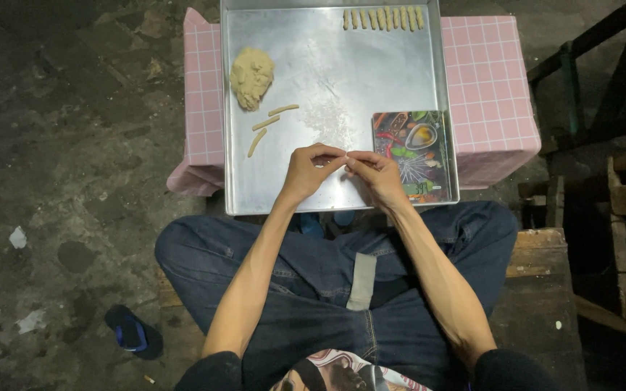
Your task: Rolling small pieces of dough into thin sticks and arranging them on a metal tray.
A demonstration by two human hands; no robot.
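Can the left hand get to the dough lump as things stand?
Probably yes. The left hand is pinching a small piece with the right hand, but only three thin dough sticks lie on the bare tray before the dough lump.

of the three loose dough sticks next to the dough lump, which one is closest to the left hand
The lowest dough stick, lying steeply slanted under the other two dough sticks, is nearest the left hand. Those two lie higher, closer to the dough lump.

Pink checked cloth draped over the desk under the tray. Patterned kitchen scale at tray's near right corner. Blue sandal on dark concrete floor, lower left. White scraps near it. Wooden frames at right.
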